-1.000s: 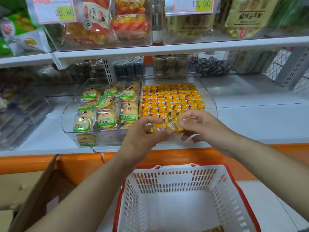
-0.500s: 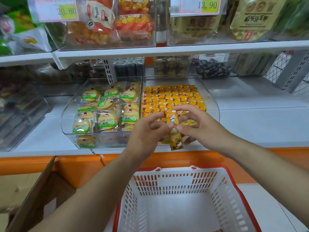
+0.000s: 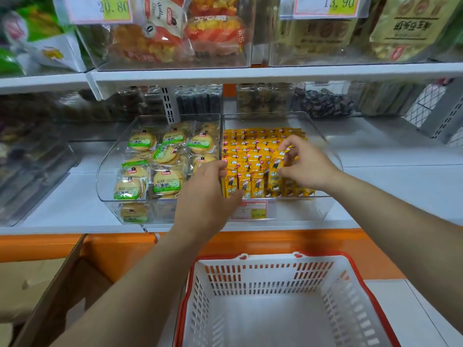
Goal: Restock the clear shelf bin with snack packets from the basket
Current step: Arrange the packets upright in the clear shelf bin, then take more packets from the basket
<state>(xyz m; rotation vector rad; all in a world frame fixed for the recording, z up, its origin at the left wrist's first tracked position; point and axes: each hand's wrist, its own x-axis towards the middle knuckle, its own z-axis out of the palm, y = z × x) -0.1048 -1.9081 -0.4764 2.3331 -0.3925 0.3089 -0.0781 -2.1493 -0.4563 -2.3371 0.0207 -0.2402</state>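
Yellow snack packet (image 3: 276, 169), long axis vertical, pinched in right hand (image 3: 310, 169) just above front row of clear plastic bin (image 3: 300, 212); left hand (image 3: 205, 196) touching row, grip unclear.

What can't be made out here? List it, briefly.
Head view only.
1. Price label on the clear bin front: print blurred, small; the left hand covers its left edge.
2. Basket: floor cut off by the bottom edge.
3. Yellow packet in the right hand: fingers hide part; print blurred.
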